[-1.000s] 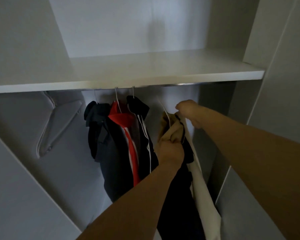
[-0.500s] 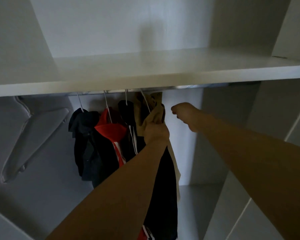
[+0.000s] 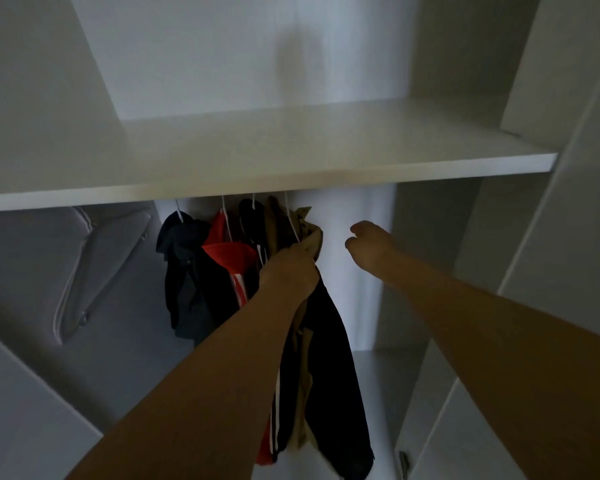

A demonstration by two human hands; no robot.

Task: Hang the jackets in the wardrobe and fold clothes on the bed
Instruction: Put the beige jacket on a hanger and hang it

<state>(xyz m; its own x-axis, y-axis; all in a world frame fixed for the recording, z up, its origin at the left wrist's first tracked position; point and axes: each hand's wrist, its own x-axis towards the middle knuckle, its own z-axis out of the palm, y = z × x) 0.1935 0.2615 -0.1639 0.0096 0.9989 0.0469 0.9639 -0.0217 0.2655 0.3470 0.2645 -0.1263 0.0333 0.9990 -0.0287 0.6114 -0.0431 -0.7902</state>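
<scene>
We are at the hanging step. The tan jacket [image 3: 309, 233] is up under the shelf [image 3: 291, 161], at the right end of the row, next to the dark striped jacket [image 3: 253, 220] and the red one [image 3: 227, 251]. Its white hanger [image 3: 290, 220] goes up behind the shelf edge, so we cannot see if the hook is on the rail. Next we think we should feel that it sits well, then let go.

Our left hand [image 3: 290, 271] reaches up and grips the tan collar, fingers curled tight. Our right hand [image 3: 368, 240] reaches out beside it, fingers loosely bent, holding nothing.
</scene>
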